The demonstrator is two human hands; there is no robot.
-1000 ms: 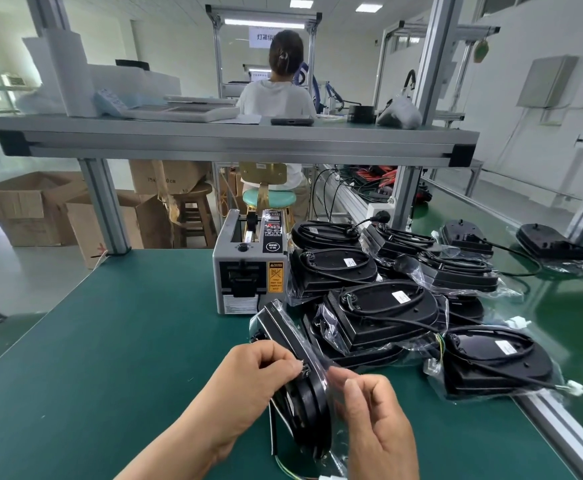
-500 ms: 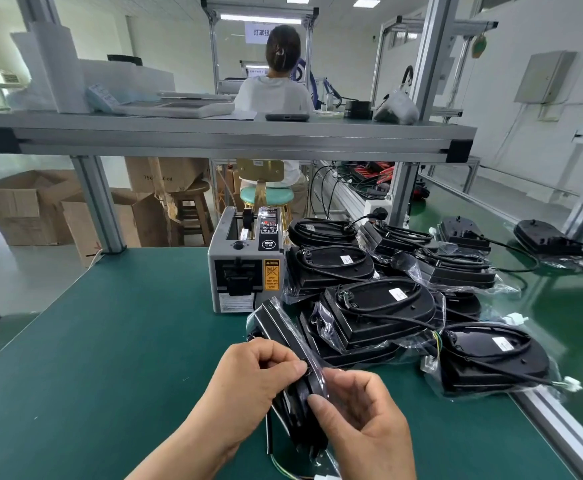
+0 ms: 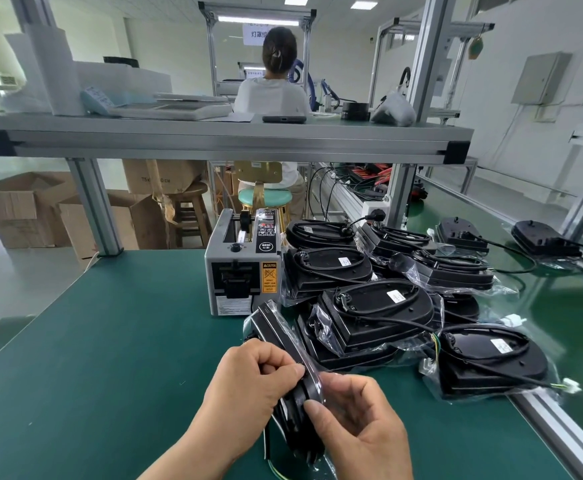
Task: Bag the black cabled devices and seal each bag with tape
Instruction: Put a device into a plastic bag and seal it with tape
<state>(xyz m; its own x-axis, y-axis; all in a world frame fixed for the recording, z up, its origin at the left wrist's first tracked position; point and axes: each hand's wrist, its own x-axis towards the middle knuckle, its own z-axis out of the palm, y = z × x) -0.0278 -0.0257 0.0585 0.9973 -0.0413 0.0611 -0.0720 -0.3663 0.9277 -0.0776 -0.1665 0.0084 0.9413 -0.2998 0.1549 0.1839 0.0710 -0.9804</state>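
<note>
A black cabled device in a clear bag (image 3: 276,334) stands on edge in front of me on the green table (image 3: 103,358). My left hand (image 3: 248,386) grips its left side with curled fingers. On the right, my right hand (image 3: 355,420) pinches the bag's plastic with thumb and fingers against the device. A pile of several bagged black devices (image 3: 376,306) lies just right of it. The grey tape dispenser (image 3: 241,268) stands behind the held device.
Two unbagged black devices (image 3: 463,237) with trailing cables lie on the far right conveyor. An aluminium rail (image 3: 560,427) bounds the table on the right. A shelf beam (image 3: 220,140) crosses overhead. A person sits at the bench beyond. Cardboard boxes stand at left.
My right hand has shifted left and down over the bag, its thumb now pressed to the device's edge. The left hand keeps its grip and the bagged device stays on edge.
</note>
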